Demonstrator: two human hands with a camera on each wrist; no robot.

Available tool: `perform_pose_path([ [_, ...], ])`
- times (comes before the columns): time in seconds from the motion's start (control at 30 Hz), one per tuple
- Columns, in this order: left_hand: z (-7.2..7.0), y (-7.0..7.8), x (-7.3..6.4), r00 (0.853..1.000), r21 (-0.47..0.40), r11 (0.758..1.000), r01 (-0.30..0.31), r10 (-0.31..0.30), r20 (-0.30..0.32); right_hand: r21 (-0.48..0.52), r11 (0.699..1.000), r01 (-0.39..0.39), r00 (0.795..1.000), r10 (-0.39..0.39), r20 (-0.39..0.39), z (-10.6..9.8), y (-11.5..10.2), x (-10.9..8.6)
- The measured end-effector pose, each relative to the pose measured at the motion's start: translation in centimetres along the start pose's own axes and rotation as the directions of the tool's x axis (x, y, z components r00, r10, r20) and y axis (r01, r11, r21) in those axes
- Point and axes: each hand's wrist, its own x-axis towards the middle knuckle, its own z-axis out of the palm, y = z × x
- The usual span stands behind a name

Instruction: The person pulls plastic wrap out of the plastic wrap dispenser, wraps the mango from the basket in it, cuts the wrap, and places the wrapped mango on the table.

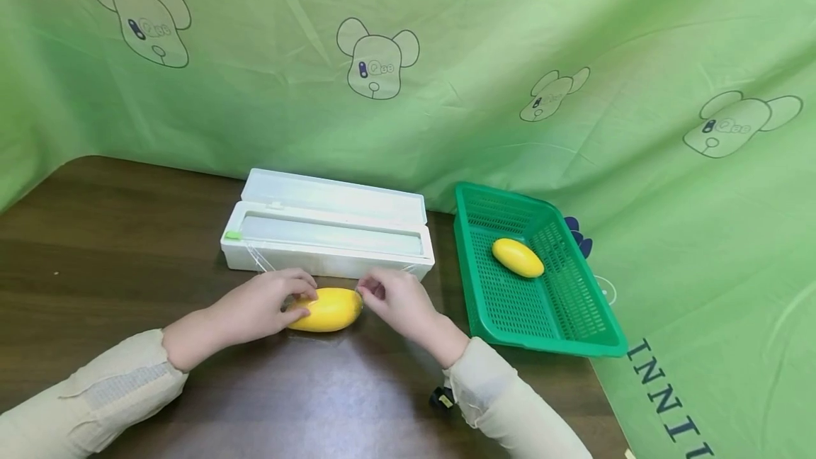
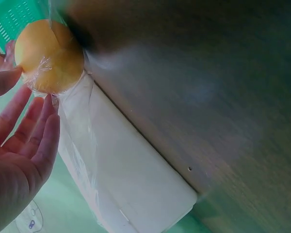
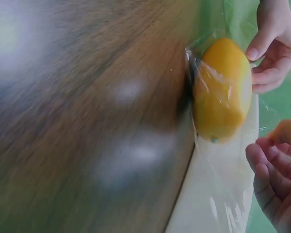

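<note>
The left hand (image 1: 258, 308)'s got its fingers curled on a yellow fruit (image 1: 333, 309) sitting on the tabletop (image 1: 127, 275) right in front of that white box (image 1: 331, 261), while the right hand (image 1: 401, 307) pinches some clear film (image 3: 189, 57) by the fruit's end.

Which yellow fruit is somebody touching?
The yellow fruit by the white box, touched by the left hand; the other fruit lies untouched in the green basket.

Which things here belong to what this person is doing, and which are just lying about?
Seemingly part of the job:
yellow melon, in the left hand
cling film over it
white cling film dispenser, lid open

Apparently just around:
other yellow melon
green plastic basket holding that melon
green curtain behind
</note>
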Motion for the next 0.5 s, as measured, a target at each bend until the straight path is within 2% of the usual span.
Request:
perform_pose_path([
  [0.13, 0.13, -0.17, -0.01, 1.000, 0.008, 1.000, -0.012, 0.012, -0.008, 0.135, 0.988, -0.074, 0.997, 0.069, 0.046, 0.91, -0.19, 0.69],
  [0.3, 0.23, -0.39, -0.08, 1.000, 0.004, 1.000, -0.024, 0.024, -0.004, 0.237, 0.968, -0.084, 0.993, 0.062, 0.096, 1.26, -0.08, 0.57],
  [0.4, 0.21, -0.46, -0.24, 1.000, 0.000, 1.000, -0.016, 0.016, 0.001, 0.230, 0.972, -0.045, 0.989, 0.011, 0.148, 1.22, 0.24, 0.17],
  [0.5, 0.19, -0.52, -0.34, 1.000, -0.014, 1.000, -0.013, 0.014, 0.004, 0.162, 0.987, 0.024, 0.978, -0.056, 0.202, 1.18, 0.52, -0.18],
])
